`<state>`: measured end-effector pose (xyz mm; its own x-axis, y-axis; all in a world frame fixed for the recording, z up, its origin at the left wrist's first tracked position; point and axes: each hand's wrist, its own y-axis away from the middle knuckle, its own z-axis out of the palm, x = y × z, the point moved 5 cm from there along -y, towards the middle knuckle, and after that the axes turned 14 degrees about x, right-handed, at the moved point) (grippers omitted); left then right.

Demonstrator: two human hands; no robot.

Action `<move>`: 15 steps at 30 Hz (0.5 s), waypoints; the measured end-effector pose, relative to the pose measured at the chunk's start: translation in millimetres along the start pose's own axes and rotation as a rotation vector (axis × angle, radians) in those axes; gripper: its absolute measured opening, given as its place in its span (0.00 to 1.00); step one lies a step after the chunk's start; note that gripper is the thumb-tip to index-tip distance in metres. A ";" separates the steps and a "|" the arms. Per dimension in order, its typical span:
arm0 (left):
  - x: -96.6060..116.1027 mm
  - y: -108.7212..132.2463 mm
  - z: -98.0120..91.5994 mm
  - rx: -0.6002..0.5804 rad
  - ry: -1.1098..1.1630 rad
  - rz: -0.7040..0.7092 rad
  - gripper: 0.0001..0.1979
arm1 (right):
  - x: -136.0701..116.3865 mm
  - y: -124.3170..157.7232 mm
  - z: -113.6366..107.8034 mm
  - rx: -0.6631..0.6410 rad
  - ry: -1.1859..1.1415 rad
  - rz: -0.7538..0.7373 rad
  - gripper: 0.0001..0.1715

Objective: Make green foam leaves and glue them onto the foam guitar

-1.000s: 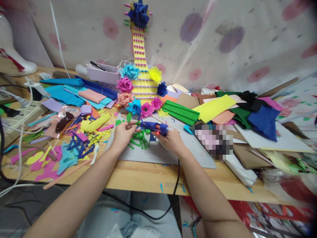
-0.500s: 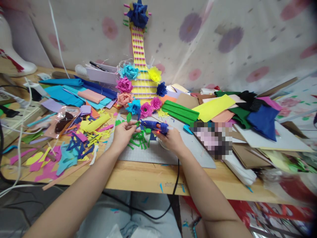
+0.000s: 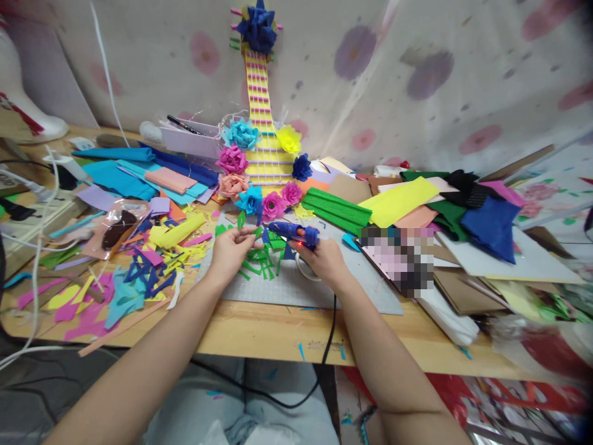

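Note:
My right hand (image 3: pixel 324 259) is wrapped round a blue hot glue gun (image 3: pixel 291 232) with a small red light lit. Its nozzle points left, a short gap from my left fingertips. My left hand (image 3: pixel 230 252) is closed in a pinch on a green paper leaf (image 3: pixel 241 220), whose tip sticks up above the fingers. Cut green paper strips (image 3: pixel 262 264) lie between the hands on a grey cutting mat (image 3: pixel 296 293). Behind them stands a yellow paper guitar (image 3: pixel 260 105) edged with paper flowers, such as a pink rose (image 3: pixel 273 206).
Coloured paper scraps (image 3: pixel 134 278) cover the left of the table. Folded green crepe paper (image 3: pixel 337 209) and yellow paper (image 3: pixel 398 201) lie at right, near a blurred-out flat object (image 3: pixel 396 262). The gun's black cord (image 3: pixel 330 337) drops over the front edge. A white ring-shaped object (image 3: pixel 303 267) sits by my right hand.
The glue gun in my right hand has shifted slightly right, its nozzle drawing away from my left fingertips. My left hand keeps almost the same place with the leaf.

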<state>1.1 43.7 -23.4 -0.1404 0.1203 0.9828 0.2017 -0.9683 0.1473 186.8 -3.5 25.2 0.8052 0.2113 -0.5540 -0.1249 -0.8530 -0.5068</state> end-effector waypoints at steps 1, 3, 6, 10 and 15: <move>0.0 0.0 -0.1 0.000 -0.001 -0.002 0.14 | 2.6 -1.0 -2.2 0.018 0.006 0.006 0.20; 0.0 0.3 -0.1 0.001 0.002 -0.015 0.14 | 11.8 -4.1 -9.6 0.074 0.024 0.036 0.21; 0.5 1.2 0.1 0.006 0.020 -0.050 0.14 | 34.4 -9.5 -27.5 0.185 0.057 0.115 0.24; 0.2 1.7 -0.6 0.022 0.057 -0.117 0.13 | 67.7 -13.5 -45.4 0.196 0.020 0.228 0.26; -1.2 0.9 -1.6 0.008 0.089 -0.161 0.14 | 91.4 -10.0 -39.3 -0.005 -0.016 0.411 0.26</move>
<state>-0.2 42.4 -24.6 -0.2568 0.2533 0.9327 0.1775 -0.9363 0.3031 284.4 5.6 5.5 0.6798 -0.1402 -0.7199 -0.4311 -0.8704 -0.2377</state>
